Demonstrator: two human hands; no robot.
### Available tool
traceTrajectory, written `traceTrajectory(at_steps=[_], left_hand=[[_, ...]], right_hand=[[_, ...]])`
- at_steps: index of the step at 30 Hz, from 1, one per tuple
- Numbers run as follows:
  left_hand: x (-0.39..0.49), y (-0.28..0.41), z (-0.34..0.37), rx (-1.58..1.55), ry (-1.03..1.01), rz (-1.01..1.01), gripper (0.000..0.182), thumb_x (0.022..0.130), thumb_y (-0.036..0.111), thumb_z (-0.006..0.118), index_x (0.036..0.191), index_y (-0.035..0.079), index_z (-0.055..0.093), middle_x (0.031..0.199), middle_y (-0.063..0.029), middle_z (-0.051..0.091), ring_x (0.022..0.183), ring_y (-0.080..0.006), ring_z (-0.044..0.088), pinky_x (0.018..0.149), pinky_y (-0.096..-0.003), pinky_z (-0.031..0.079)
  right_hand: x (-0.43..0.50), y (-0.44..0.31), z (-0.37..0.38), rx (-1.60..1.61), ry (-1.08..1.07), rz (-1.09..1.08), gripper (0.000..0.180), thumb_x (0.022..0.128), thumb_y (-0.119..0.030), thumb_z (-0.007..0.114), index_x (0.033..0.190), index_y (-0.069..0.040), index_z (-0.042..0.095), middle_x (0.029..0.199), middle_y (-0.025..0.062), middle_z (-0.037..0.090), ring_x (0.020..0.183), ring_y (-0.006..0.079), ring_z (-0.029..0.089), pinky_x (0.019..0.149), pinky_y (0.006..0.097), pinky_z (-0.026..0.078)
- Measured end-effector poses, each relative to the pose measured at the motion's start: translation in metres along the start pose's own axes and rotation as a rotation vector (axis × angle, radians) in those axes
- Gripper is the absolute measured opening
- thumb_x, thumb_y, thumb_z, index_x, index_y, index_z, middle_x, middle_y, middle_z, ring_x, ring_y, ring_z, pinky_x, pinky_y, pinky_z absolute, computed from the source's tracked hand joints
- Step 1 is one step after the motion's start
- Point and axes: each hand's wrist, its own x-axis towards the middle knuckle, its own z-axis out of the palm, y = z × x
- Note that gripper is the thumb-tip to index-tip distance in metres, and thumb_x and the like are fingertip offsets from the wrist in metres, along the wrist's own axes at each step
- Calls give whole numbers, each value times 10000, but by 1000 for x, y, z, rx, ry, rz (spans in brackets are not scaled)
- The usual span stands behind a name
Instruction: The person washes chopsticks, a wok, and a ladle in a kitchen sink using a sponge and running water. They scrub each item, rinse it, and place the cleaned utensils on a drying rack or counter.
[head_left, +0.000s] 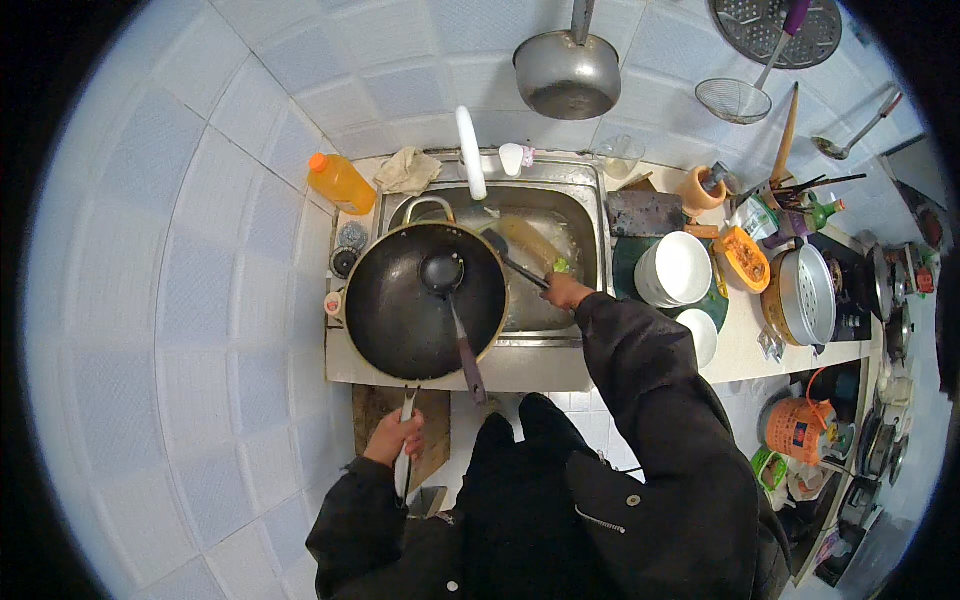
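Note:
My left hand (397, 437) is closed round the long handle of a black wok (390, 322), which rests over the left part of a steel sink (600, 225). A black ladle (442, 271) with a purple-brown handle lies inside the wok, its handle reaching over the near rim. My right hand (566, 291) grips the dark handle of a utensil (525, 273) over the sink, right of the wok; the utensil's head is partly hidden by the wok's rim. Beyond it in the sink lies a pale, long vegetable or brush-like thing (529, 240), too blurred to tell, near a green scrap (561, 265).
A white faucet (471, 154) rises behind the sink. An orange bottle (341, 184) and a cloth (407, 171) stand back left. White bowls (679, 270), a cleaver (645, 214), cut pumpkin (742, 259) and a steamer pot (806, 294) occupy the right counter. A saucepan (568, 75) hangs above.

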Motion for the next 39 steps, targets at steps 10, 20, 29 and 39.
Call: traceTrajectory(at_steps=[10,20,29,39], left_hand=[[81,15,-1,-76,-200,117,137,915,166,567,913,73,467,597,2,406,458,-111,414,442,-298,394],[110,2,15,-80,-166,150,124,918,160,571,935,80,478,620,4,432,493,-118,447,475,-300,415],[135,-15,27,-61,-93,189,122,905,135,575,954,63,490,643,-26,477,515,-147,492,502,-312,452],[154,-14,36,107,74,111,124,879,122,596,916,31,520,665,-48,518,533,-165,534,494,-324,491]], right_hand=[[-17,16,-1,-1,279,117,227,779,-128,558,901,38,654,939,276,643,916,399,635,804,465,506],[-62,-1,3,87,430,72,286,744,-27,551,1021,33,589,923,265,646,895,413,627,793,467,499],[-109,-1,-9,373,531,72,428,802,-111,629,1186,9,485,1045,273,621,966,433,604,846,462,479],[-63,16,-5,467,772,11,375,861,-115,560,1196,27,472,964,286,630,908,444,612,787,490,489]])
